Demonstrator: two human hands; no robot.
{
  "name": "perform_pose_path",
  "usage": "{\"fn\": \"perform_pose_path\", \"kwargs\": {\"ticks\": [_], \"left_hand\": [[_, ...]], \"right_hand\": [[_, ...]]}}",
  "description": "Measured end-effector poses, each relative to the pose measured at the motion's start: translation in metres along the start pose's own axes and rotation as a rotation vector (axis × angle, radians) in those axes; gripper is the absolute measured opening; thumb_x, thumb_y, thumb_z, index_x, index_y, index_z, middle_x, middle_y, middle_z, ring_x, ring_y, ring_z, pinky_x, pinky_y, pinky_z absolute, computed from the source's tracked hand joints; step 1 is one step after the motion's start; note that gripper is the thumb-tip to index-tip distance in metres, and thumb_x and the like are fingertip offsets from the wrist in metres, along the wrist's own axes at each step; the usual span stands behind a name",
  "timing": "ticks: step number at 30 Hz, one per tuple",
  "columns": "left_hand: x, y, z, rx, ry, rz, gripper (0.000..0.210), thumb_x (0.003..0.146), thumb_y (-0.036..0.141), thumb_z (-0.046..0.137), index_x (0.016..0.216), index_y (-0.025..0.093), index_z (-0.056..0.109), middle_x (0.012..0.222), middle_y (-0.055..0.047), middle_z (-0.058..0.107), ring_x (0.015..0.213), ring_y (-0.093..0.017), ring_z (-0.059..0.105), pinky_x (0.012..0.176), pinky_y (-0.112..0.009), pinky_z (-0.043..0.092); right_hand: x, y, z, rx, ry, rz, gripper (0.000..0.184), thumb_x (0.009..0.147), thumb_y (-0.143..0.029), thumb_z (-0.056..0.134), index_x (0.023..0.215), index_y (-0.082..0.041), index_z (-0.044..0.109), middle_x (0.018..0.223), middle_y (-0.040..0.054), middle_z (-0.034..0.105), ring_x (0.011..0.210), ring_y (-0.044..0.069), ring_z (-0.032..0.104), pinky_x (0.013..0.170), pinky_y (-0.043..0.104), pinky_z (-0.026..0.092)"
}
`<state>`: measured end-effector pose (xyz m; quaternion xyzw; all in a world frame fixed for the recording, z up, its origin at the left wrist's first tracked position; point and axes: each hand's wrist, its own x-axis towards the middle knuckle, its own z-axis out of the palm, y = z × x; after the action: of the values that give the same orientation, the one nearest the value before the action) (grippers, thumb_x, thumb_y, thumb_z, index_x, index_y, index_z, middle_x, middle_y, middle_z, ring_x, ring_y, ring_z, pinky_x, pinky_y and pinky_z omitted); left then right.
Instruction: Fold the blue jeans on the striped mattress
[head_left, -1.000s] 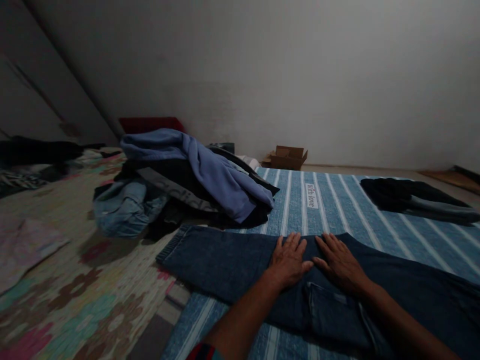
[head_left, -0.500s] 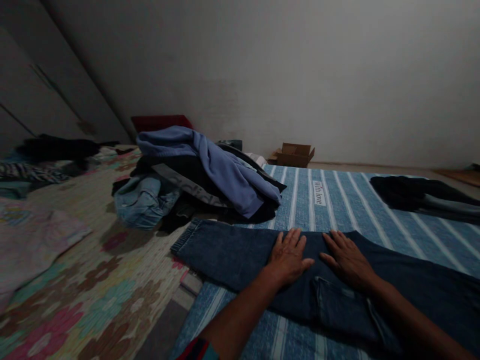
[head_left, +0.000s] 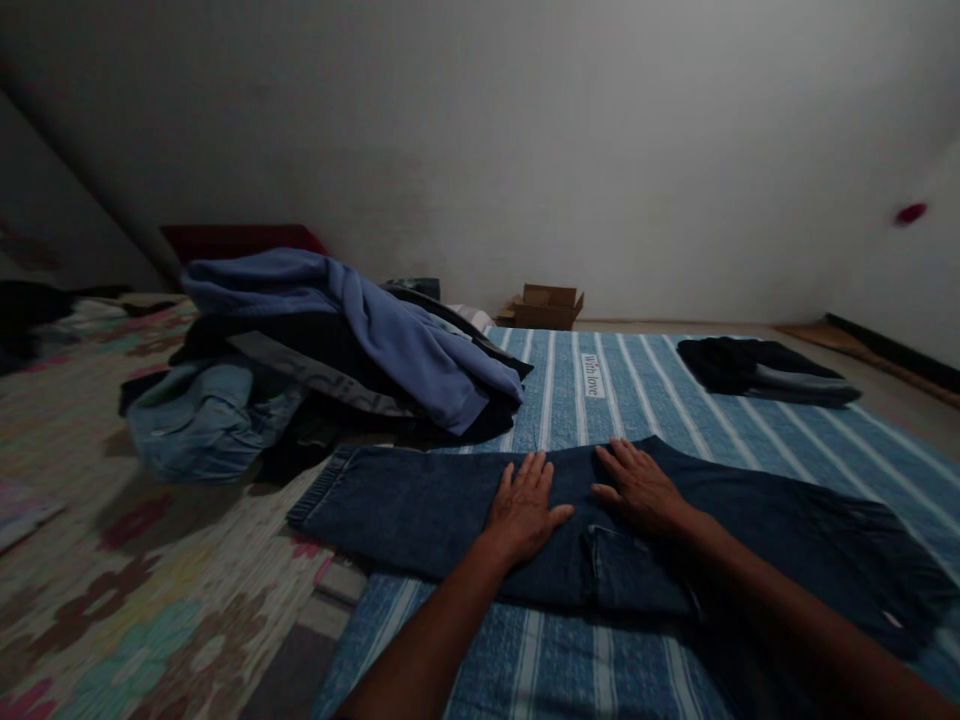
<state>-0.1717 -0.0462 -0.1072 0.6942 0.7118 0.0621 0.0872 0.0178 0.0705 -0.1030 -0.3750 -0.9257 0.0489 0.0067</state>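
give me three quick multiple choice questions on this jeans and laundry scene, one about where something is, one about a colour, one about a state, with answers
1. Where does the cardboard box sit?
A. on the jeans
B. on the floor by the far wall
C. on top of the clothes pile

2. What colour is the garment on top of the clothes pile?
A. light blue-violet
B. bright yellow
C. white

3. How do the two hands rest?
A. closed into fists in the air
B. gripping the box
C. flat, palms down on the jeans

Answers:
1. B, the cardboard box stands at the foot of the far wall, beyond the striped blue mat.
2. A, the blue-violet top is draped over the clothes pile.
3. C, the left hand and right hand lie side by side with fingers spread on the dark jeans.
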Motion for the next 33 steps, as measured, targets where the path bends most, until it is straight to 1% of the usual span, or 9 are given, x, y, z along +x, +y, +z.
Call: {"fn": "perform_pose_path", "kwargs": {"ticks": [5,9,13,17,21,25,28,31,33], "left_hand": [[-0.001,-0.001,-0.002,0.016,-0.003,0.018,0.063,0.092,0.045,0.034,0.145,0.010,0.027,0.154,-0.013,0.017,0.143,-0.025,0.008,0.114,-0.050,0.011],[-0.003,-0.002,-0.003,0.008,-0.006,0.030,0.059,0.091,0.032,0.035,0.145,0.010,0.027,0.155,-0.012,0.016,0.143,-0.024,0.008,0.115,-0.049,0.010],[-0.005,-0.001,-0.002,-0.014,0.013,0.023,0.056,0.092,0.033,0.033,0.144,0.012,0.029,0.154,-0.011,0.019,0.143,-0.023,0.010,0.115,-0.048,0.012],[-0.005,0.000,-0.001,-0.043,0.043,0.021,0.052,0.094,0.036,0.033,0.141,0.013,0.034,0.152,-0.012,0.025,0.142,-0.023,0.015,0.114,-0.049,0.015],[-0.010,-0.006,-0.011,-0.061,0.084,0.016,0.044,0.092,0.029,0.040,0.134,0.015,0.043,0.151,-0.011,0.031,0.140,-0.021,0.022,0.113,-0.043,0.024],[-0.028,-0.037,-0.039,-0.034,0.189,-0.096,0.043,0.090,0.030,0.046,0.130,0.013,0.046,0.148,-0.013,0.035,0.139,-0.021,0.025,0.112,-0.039,0.026],[-0.054,-0.075,-0.066,0.070,0.265,-0.355,0.041,0.089,0.031,0.047,0.127,0.016,0.049,0.146,-0.011,0.040,0.137,-0.021,0.030,0.112,-0.038,0.026],[-0.085,-0.113,-0.090,0.130,0.317,-0.580,0.043,0.089,0.029,0.043,0.126,0.010,0.050,0.144,-0.019,0.039,0.136,-0.029,0.031,0.110,-0.044,0.026],[-0.105,-0.134,-0.102,0.138,0.335,-0.707,0.043,0.088,0.029,0.041,0.123,0.007,0.052,0.139,-0.024,0.043,0.131,-0.034,0.038,0.105,-0.048,0.032]], "right_hand": [[-0.004,-0.044,-0.018,0.090,-0.032,-0.123,0.070,0.091,-0.060,0.034,0.145,-0.015,0.032,0.152,0.0168,0.020,0.140,0.031,0.014,0.111,0.047,0.019],[-0.003,-0.067,-0.013,0.161,-0.082,-0.120,0.071,0.092,-0.058,0.033,0.145,-0.012,0.031,0.151,0.0182,0.020,0.140,0.031,0.014,0.111,0.048,0.018],[-0.003,-0.071,-0.005,0.193,-0.129,-0.071,0.070,0.093,-0.057,0.029,0.145,-0.009,0.031,0.151,0.0185,0.020,0.140,0.030,0.015,0.111,0.047,0.018],[-0.005,-0.071,-0.003,0.198,-0.125,-0.060,0.068,0.094,-0.056,0.029,0.144,-0.010,0.032,0.152,0.0168,0.020,0.140,0.029,0.014,0.112,0.046,0.017],[-0.005,-0.071,-0.001,0.210,-0.120,-0.049,0.068,0.093,-0.058,0.029,0.144,-0.013,0.033,0.152,0.0154,0.019,0.141,0.029,0.013,0.112,0.047,0.016],[-0.006,-0.069,0.005,0.208,-0.107,-0.047,0.069,0.092,-0.060,0.032,0.144,-0.015,0.035,0.152,0.0149,0.019,0.140,0.030,0.013,0.112,0.047,0.017],[-0.007,-0.068,0.010,0.187,-0.085,-0.057,0.068,0.091,-0.060,0.032,0.143,-0.016,0.037,0.152,0.0155,0.022,0.140,0.030,0.016,0.111,0.047,0.019],[-0.007,-0.066,0.016,0.164,-0.061,-0.069,0.068,0.091,-0.061,0.031,0.141,-0.016,0.039,0.151,0.0155,0.023,0.139,0.031,0.019,0.111,0.048,0.020],[-0.007,-0.065,0.019,0.154,-0.046,-0.075,0.067,0.091,-0.061,0.031,0.141,-0.017,0.040,0.151,0.0150,0.025,0.139,0.031,0.020,0.110,0.048,0.021]]}}
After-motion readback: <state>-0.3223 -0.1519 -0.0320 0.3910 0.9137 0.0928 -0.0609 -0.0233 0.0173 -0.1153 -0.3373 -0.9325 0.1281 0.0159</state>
